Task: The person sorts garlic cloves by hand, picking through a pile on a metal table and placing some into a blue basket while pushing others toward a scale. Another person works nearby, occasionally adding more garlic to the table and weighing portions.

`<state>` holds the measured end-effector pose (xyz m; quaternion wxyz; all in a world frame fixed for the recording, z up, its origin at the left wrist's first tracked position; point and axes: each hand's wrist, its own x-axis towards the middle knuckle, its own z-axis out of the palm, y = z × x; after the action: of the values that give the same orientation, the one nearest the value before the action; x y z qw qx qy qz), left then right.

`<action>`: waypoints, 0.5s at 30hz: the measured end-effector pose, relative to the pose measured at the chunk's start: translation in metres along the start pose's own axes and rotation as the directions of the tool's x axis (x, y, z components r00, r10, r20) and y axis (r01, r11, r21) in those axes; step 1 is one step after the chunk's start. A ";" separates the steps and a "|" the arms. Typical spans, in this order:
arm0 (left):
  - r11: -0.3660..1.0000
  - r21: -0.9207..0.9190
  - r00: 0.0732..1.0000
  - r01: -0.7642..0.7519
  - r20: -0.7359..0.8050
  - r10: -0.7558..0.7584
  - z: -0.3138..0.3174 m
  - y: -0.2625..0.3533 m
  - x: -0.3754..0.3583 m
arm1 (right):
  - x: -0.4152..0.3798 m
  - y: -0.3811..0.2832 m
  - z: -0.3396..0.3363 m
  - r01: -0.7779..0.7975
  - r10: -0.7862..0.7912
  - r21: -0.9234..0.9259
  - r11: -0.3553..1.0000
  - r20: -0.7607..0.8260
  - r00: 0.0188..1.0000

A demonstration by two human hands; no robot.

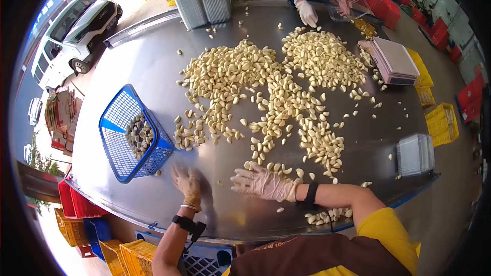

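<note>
Peeled garlic cloves (230, 66) lie in a broad spread over the metal table (148, 199). My left hand (187, 184), in a thin glove, is just above or on the bare metal near the front edge, fingers apart and holding nothing. To its right, my right hand (263, 181), also gloved, points left with its fingers spread, beside the lower end of the clove pile; some cloves touch or lie close to its upper side. A blue plastic basket (162, 148) stands left of my left hand, with darker cloves (139, 136) inside.
Across the table a co-worker's gloved hands (307, 13) are by another clove heap (322, 56) and a clear box (353, 10). A pink scale (394, 59) stands back right. Stacked clear containers stand at the back left (202, 2) and right (415, 155). Yellow crates (441, 125) are beyond.
</note>
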<state>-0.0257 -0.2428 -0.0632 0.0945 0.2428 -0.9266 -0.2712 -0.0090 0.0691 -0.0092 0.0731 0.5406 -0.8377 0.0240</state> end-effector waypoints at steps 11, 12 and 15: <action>0.673 -0.549 0.495 -0.496 0.458 0.739 0.137 0.250 -0.057 | -0.102 0.300 0.005 -0.842 0.843 -0.286 0.457 -0.162 0.513; 0.663 -0.604 0.450 -0.442 0.490 0.747 0.131 0.246 -0.062 | -0.105 0.290 0.002 -0.850 0.805 -0.167 0.500 -0.272 0.527; 0.624 -0.481 0.274 -0.616 0.612 0.742 0.064 0.214 -0.066 | -0.112 0.184 -0.042 -0.615 0.624 0.116 0.780 -0.075 0.778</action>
<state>-0.0738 -0.0228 -0.0024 -0.1850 -0.3251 -0.8600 -0.3470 -0.1269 0.2511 0.0233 0.0837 0.2354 -0.9618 0.1115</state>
